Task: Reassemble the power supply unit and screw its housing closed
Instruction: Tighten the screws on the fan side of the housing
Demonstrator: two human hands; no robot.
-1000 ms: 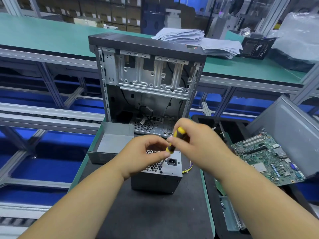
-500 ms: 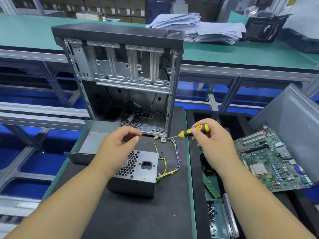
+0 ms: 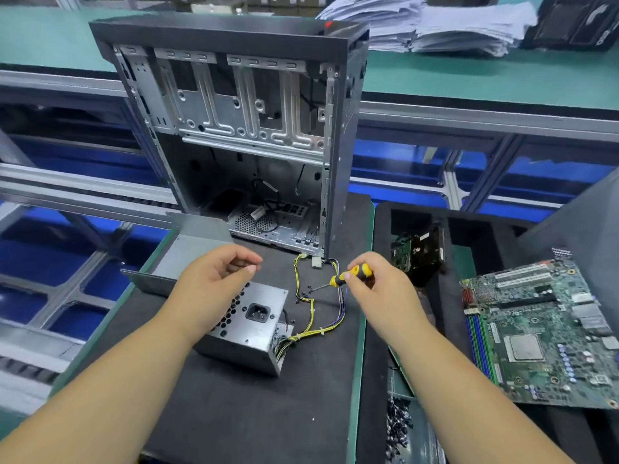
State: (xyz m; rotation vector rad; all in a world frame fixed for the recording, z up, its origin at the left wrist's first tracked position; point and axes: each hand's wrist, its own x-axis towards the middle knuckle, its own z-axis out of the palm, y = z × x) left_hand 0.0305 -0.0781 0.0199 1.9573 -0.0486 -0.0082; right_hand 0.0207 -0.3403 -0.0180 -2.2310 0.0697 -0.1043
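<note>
Grey metal power supply unit [image 3: 246, 324] sits mid-worktop [image 3: 234, 413]. Left hand [image 3: 214, 279] hovers above it, loosely curled, empty. At 3 o'clock, right hand [image 3: 371, 289] pinches a yellow screwdriver [image 3: 348, 276].

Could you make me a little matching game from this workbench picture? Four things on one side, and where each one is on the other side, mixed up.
Things:
1. screwdriver
2. power supply unit
3. motherboard
4. paper stack

Places:
A. on the green bench behind the open computer case
B. held in the right hand
C. lying at the far right, beside the black mat
D. on the black mat, under the left hand

Pairs: 1-B, 2-D, 3-C, 4-A
</note>
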